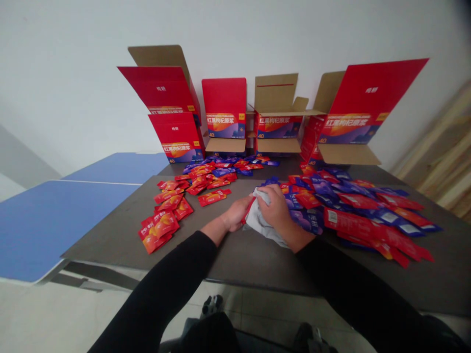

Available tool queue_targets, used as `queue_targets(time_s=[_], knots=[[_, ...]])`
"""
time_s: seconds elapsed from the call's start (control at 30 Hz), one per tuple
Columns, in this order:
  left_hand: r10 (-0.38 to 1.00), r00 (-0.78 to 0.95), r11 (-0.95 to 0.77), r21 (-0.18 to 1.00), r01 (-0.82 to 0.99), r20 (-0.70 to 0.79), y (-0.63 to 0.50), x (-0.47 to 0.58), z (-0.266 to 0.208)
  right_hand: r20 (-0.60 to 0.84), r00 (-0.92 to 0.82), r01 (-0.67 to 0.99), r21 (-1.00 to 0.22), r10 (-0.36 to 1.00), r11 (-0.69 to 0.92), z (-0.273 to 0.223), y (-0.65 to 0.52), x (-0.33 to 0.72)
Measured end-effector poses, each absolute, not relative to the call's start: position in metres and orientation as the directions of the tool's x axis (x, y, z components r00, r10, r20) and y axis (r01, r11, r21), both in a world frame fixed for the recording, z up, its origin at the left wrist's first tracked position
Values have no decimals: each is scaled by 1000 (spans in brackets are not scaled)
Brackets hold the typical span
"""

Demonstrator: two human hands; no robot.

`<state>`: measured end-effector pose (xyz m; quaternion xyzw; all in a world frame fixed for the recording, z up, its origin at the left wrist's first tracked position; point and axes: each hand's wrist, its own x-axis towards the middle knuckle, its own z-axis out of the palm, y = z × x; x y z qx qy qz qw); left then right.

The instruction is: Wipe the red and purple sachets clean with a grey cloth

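Note:
Near the middle of the dark table, my left hand (237, 214) grips a red sachet (249, 210), of which only a narrow strip shows. My right hand (274, 208) is closed on a light grey cloth (257, 218) and presses it against the sachet. Part of the cloth hangs down under my right wrist. To the left lies a loose spread of red sachets (165, 223) with orange fruit prints. A larger heap of red and purple sachets (360, 201) lies to the right, close to my right forearm.
Along the wall at the back stand several red cartons (225, 110) with raised flaps. The grey-brown table (213, 255) has its front edge just before me. A blue table (91, 206) adjoins on the left. Wooden slats (437, 162) lean at the right.

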<state>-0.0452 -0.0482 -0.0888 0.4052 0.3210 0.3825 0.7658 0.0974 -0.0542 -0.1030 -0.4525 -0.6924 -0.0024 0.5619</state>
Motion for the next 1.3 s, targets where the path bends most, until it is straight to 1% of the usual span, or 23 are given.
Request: queue_targets(time_s=[0.13,0.2,0.27,0.4,0.57,0.67,0.83,0.93,1.03,1.13,1.3], knots=[[812,547,389,888,-246,-204,-44,-50,-92,739,190,621,-600,646,504,-104,-44,104],[790,570,426,870,-246,-225,-41,-52,-90,721,247,611,-634,647,474,-105,-39,108],[788,566,476,823,-309,-243,-38,-55,-86,710,283,602,-655,645,457,-106,-36,111],[844,465,499,709,-498,-268,-30,-61,-76,712,297,603,-656,636,454,-105,-36,112],[890,353,455,609,-650,-288,-22,-68,-70,764,187,620,-579,617,529,-100,-46,108],[914,302,405,591,-698,-270,-19,-72,-71,794,86,604,-522,602,602,-99,-53,105],[904,386,414,601,-684,-183,-18,-72,-77,832,-133,553,-388,538,737,-101,-60,101],[901,409,407,607,-683,-143,-20,-67,-79,786,-320,507,-329,528,797,-102,-61,99],[904,418,376,638,-672,-92,-24,-64,-78,740,-487,429,-261,465,865,-104,-58,98],[905,423,342,665,-664,-43,-28,-62,-76,740,-509,422,-230,439,877,-105,-55,98],[878,478,347,712,-611,-17,-30,-63,-79,733,-412,535,-287,541,795,-106,-54,100]])
